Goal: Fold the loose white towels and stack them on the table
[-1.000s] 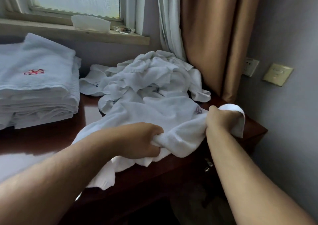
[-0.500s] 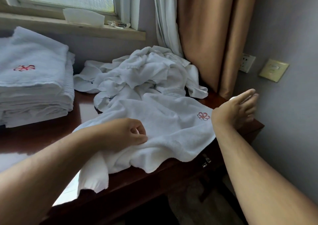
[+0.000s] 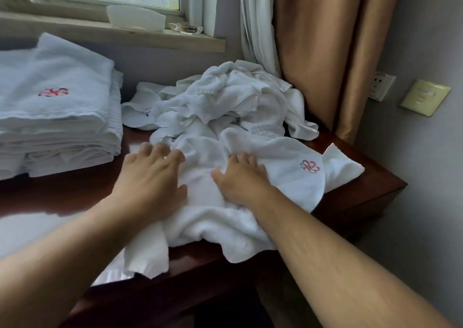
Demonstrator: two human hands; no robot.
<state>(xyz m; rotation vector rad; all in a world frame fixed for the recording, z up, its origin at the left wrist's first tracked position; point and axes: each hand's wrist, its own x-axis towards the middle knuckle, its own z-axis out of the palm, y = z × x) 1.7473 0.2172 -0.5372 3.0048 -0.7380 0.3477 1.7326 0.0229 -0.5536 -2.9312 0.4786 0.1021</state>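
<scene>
A white towel [image 3: 288, 177] with a red embroidered mark lies rumpled across the front of the dark wooden table [image 3: 370, 184], one end hanging over the near edge. My left hand [image 3: 150, 177] rests flat at the towel's left side, fingers spread. My right hand [image 3: 240, 179] lies flat on the towel's middle, palm down. Behind them sits a heap of loose white towels [image 3: 225, 102]. A stack of folded white towels [image 3: 55, 112] stands at the left of the table.
A window sill [image 3: 125, 36] with a white box and a glass dish runs behind the table. White and tan curtains [image 3: 325, 51] hang at the back right. A wall with a socket and a switch plate is close on the right.
Both hands let go of the towel's bunched edge. They then moved forward onto the towel and now lie flat on it. The towel lies more spread out, its red mark showing.
</scene>
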